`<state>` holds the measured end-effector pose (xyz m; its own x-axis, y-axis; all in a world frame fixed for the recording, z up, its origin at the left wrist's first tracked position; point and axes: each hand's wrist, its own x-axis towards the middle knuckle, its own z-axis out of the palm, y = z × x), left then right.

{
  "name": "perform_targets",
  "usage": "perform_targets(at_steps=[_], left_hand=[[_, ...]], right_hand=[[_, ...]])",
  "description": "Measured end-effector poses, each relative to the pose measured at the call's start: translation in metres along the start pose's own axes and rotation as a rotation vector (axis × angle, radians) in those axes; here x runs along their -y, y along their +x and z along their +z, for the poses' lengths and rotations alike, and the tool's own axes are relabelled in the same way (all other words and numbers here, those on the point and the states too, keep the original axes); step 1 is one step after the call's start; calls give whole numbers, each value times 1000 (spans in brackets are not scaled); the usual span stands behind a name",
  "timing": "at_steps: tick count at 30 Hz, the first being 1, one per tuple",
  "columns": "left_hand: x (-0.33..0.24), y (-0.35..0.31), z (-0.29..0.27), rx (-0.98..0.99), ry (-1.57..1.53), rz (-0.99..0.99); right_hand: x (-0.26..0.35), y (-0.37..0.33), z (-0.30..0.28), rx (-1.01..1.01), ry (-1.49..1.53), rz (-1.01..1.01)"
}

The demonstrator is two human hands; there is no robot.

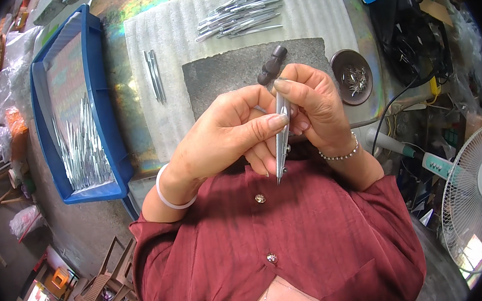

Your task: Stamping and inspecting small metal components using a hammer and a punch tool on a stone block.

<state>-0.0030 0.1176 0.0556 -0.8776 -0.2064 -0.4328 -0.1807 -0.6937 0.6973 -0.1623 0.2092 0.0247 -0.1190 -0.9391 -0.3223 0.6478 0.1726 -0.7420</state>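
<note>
Pinching a slim metal tool (282, 138) upright between them, the left hand (222, 135) and right hand (312, 106) are seemingly fitting or inspecting it; next probably calls for keeping it steady.

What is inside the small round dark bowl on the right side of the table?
The round dark bowl holds a small heap of thin, short metal pieces, shiny and silver-coloured. Their exact shape is too small to tell. The bowl's bottom beneath the heap is covered; only its dark rim and inner wall show.
</note>
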Motion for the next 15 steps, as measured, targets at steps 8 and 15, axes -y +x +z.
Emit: perform_targets(at_steps=[8, 15], left_hand=[[1, -1, 0, -34, -49, 5], [16, -24, -3, -261, 257, 368]], right_hand=[[-1, 3, 0, 15, -1, 23], [68, 29, -28, -94, -292, -296]])
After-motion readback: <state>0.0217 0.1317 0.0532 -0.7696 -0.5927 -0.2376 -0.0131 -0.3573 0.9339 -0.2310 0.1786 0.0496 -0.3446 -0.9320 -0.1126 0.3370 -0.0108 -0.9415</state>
